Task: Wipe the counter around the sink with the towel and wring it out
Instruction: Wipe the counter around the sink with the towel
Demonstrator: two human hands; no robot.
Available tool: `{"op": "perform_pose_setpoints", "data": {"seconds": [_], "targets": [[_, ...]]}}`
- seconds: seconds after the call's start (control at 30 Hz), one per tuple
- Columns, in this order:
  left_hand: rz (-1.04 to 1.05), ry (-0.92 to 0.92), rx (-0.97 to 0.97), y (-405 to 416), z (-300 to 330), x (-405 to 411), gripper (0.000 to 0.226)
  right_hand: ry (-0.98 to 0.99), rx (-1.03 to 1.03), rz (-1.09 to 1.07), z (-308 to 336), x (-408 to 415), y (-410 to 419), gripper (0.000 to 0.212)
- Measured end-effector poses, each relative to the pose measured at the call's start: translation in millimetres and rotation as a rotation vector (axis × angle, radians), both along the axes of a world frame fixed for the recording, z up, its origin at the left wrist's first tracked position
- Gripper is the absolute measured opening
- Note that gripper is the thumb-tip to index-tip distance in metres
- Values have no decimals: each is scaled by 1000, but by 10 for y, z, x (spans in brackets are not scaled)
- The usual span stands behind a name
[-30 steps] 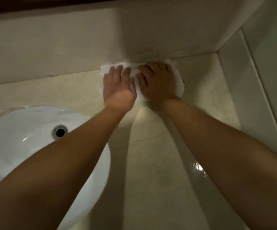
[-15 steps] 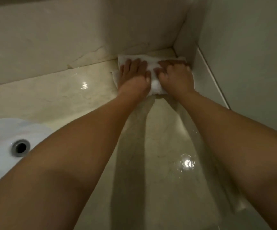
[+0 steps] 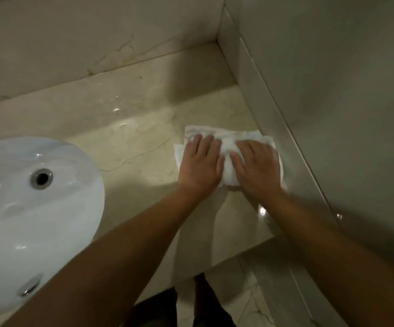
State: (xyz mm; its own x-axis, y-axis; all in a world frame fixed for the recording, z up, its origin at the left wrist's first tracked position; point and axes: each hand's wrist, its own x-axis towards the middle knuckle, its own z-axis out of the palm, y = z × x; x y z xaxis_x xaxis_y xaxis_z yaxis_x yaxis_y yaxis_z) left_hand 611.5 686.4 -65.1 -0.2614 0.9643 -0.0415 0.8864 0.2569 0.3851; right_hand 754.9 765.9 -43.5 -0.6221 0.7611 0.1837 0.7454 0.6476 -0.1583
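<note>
Two hands down, both flat on the white crumpled cloth towel (image 3: 226,147). My left hand (image 3: 200,165) presses its left half with fingers straight and together; my right hand (image 3: 258,169) presses the right half the same way, thumb angled inward. Neither hand grips or bunches the cloth; both only bear down on it.

Location of towel: on the glossy beige marble counter (image 3: 132,147), on the stretch right of the white oval ceramic sink basin (image 3: 37,208), just beside the low beige upstand (image 3: 276,128) along the right-hand wall. It lies between the back wall and the front edge of the counter, well apart from the basin.

Surface: wet sheen and small pooled patches visible behind the basin, toward the back wall. Bright glints also near the front edge by my right wrist.

Step in hand, as I judge it: wiping, right side of the counter. Wringing not yet begun, since the towel lies spread flat.

Next move calls for: even pressure from both palms, and a pass that reaches the wet patch behind the basin and the strip at the front edge. After that, gather the cloth into both fists over the basin and twist.
</note>
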Motion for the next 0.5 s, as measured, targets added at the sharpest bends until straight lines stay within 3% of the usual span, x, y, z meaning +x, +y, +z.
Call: {"op": "perform_pose_setpoints", "data": {"seconds": [0.13,0.23,0.5], "targets": [[-48,-34,-116,-434,47,436,61,-78,-192,-11,94,506,-491,62],[-49,-39,-85,-749,141,536,54,-187,-291,34,163,644,-699,75],[115,-23,-64,-1638,229,370,52,-224,-308,167,258,295,-1308,73]]}}
